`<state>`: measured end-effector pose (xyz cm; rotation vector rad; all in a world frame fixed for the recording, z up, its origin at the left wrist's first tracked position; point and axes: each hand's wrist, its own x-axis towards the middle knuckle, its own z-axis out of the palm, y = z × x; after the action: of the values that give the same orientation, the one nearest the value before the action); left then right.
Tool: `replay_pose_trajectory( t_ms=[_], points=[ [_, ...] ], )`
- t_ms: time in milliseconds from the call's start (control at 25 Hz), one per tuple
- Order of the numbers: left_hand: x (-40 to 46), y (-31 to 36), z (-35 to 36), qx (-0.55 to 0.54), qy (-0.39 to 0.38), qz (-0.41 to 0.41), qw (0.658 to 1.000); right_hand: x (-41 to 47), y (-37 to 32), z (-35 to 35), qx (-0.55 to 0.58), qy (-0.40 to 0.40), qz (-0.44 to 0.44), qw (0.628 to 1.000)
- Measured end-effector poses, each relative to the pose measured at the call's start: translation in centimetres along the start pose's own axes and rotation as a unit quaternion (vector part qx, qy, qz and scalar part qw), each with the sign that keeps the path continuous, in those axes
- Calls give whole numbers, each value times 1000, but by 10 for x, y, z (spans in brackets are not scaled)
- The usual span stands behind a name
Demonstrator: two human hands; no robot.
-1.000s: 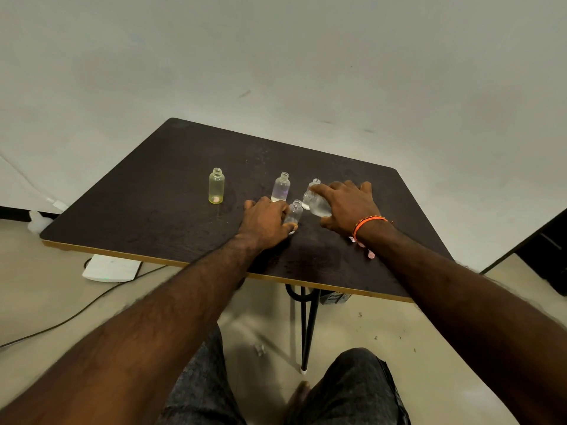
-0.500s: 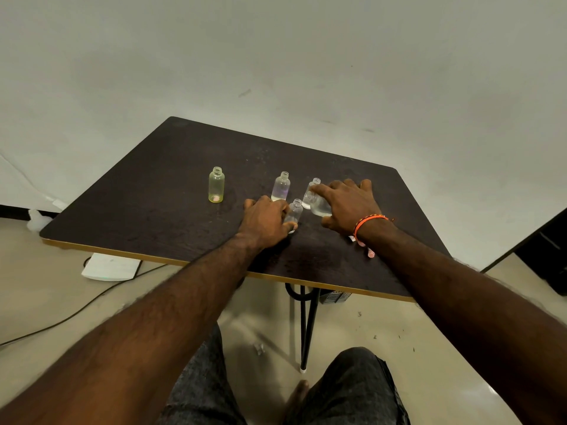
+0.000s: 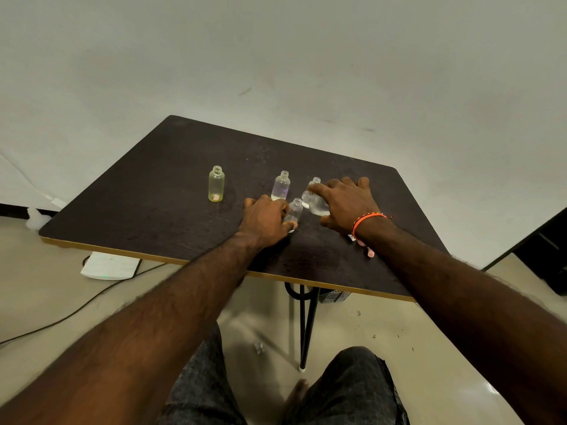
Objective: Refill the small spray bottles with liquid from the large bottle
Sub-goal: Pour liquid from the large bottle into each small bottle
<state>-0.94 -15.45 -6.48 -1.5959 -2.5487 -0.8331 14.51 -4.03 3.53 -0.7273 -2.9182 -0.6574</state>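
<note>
On the dark table [image 3: 159, 210] stand three small open bottles without caps. A yellowish bottle [image 3: 216, 184] is at the left, and a clear, purple-tinted bottle [image 3: 281, 188] stands in the middle. My left hand [image 3: 264, 219] grips the lower part of the nearest small clear bottle [image 3: 295, 209]. Just right of it is a wider clear bottle [image 3: 317, 206]. My right hand [image 3: 346, 204] grips this one from above, the index finger across it and its open neck showing above the finger. The two held bottles are almost touching.
A small pink object [image 3: 370, 253] lies on the table under my right wrist. On the floor are a white flat panel [image 3: 107, 266] with a cable, a white object [image 3: 35, 217] by the wall, and black table legs [image 3: 306, 326]. Dark furniture [image 3: 549, 256] stands at right.
</note>
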Motion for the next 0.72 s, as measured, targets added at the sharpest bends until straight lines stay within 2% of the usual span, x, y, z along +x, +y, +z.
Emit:
replay_pose_trajectory(
  t_ms=[720],
  points=[
    [-1,2,-2,1,-1,1,1000,1,0,-2,-13,-9,-10,1000]
  ],
)
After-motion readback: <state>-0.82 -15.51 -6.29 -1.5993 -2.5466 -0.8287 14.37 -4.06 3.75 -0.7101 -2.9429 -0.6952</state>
